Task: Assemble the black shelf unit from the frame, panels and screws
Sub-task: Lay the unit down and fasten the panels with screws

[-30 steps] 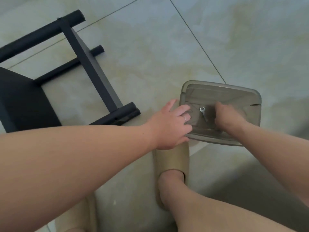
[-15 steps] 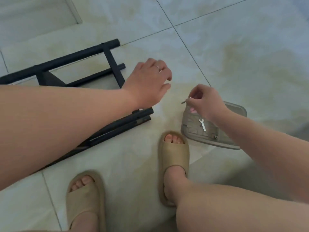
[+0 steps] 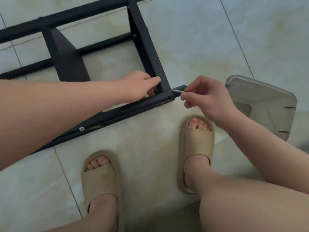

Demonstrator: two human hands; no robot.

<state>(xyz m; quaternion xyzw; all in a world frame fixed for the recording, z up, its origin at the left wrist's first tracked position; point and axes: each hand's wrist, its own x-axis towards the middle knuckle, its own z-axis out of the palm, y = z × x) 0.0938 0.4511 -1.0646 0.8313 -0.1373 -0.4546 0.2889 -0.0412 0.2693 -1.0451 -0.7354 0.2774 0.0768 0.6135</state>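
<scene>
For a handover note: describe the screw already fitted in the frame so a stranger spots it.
Find the black frame on the tiled floor and follow its nearest bar leftward. The fitted screw is the shiny round head beside the left forearm; the other screw is loose, pinched in the right hand.

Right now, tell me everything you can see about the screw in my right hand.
The screw is slim, straight and silvery, metal by its look; its thread is too small to make out. The right hand pinches one end in its fingers, hiding that end. It lies nearly level, its free tip pointing left at the corner of the black frame, near the small hole in its rail. Whether the tip touches the frame, I cannot tell.
</scene>
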